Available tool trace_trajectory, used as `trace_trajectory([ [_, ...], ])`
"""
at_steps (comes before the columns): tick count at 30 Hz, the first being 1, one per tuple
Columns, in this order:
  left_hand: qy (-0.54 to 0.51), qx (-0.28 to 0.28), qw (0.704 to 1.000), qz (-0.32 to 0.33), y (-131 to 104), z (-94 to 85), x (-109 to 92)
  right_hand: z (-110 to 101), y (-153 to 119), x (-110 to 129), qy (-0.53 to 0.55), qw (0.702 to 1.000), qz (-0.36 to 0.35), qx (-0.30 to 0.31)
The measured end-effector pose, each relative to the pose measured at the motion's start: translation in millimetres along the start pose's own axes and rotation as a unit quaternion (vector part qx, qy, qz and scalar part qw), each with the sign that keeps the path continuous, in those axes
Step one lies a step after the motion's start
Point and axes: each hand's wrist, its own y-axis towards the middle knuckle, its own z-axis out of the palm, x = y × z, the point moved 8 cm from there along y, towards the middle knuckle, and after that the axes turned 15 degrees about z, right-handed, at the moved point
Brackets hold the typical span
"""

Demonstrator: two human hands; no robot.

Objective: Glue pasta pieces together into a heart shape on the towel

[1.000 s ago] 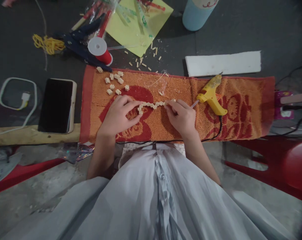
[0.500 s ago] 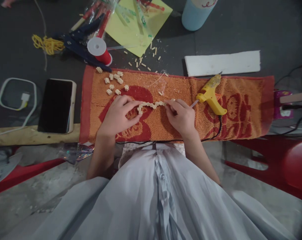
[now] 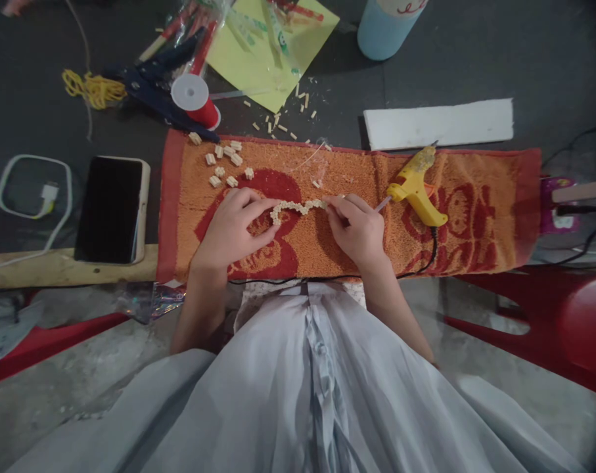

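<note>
A wavy chain of small pale stick pieces [image 3: 298, 207] stretches between my hands over an orange and red towel [image 3: 327, 249]. The thumb and fingers of my left hand [image 3: 236, 226] grip its curled left end. My right hand [image 3: 357, 226] pinches the right end, and its fingertips partly hide that end. Several loose clusters of short pale sticks [image 3: 229, 151] lie on the towel beyond my left hand. To the right of my right hand rests a yellow glue gun [image 3: 418, 187], a clear glue stick poking from its back.
A phone [image 3: 111, 209] and white cable [image 3: 71, 180] lie left. Behind the towel are a red thread spool [image 3: 206, 112], dark blue pliers-like tool [image 3: 152, 92], yellow paper [image 3: 273, 79], stick scraps [image 3: 282, 127], a white strip [image 3: 440, 125] and a blue bottle [image 3: 384, 33]. Red chairs [image 3: 524, 315] flank me.
Almost nothing differs. Both hands keep their hold on the stick chain in the same place, and the view has shifted very slightly.
</note>
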Motion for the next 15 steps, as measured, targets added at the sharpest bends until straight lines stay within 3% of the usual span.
trace_trajectory([
  [15, 0.008, 0.003, 1.0, 0.004, 0.2, -0.3, -0.3, -3.4, 2.6, -3.3, 0.044, 0.999, 0.022, -0.012],
])
